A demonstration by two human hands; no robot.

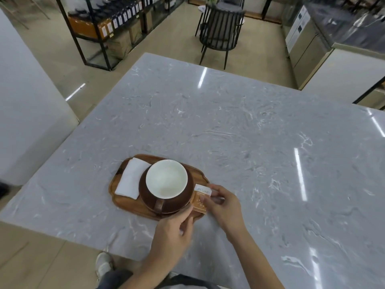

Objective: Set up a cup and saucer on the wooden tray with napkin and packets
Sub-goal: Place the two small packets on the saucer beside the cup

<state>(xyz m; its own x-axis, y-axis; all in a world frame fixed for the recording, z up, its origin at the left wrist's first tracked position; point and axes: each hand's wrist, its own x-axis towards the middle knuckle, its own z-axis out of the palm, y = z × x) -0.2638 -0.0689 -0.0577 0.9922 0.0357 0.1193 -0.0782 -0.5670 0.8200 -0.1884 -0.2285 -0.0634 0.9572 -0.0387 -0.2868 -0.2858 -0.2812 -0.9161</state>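
Note:
A dark oval wooden tray (123, 202) lies near the front left of the marble table. On it a brown cup (166, 180) with a white inside stands on a brown saucer (145, 198), its handle facing me. A folded white napkin (131, 178) lies on the tray's left part. At the tray's right end, orange-brown packets (200, 200) rest against the saucer. My right hand (223, 202) pinches their far side. My left hand (173, 232) touches their near edge by the saucer rim.
The grey marble table (250, 132) stretches far and right. A black chair (220, 30) stands beyond its far edge, shelving (108, 24) at back left, a steel counter (312, 44) at right. My shoe (104, 264) shows below the table's near edge.

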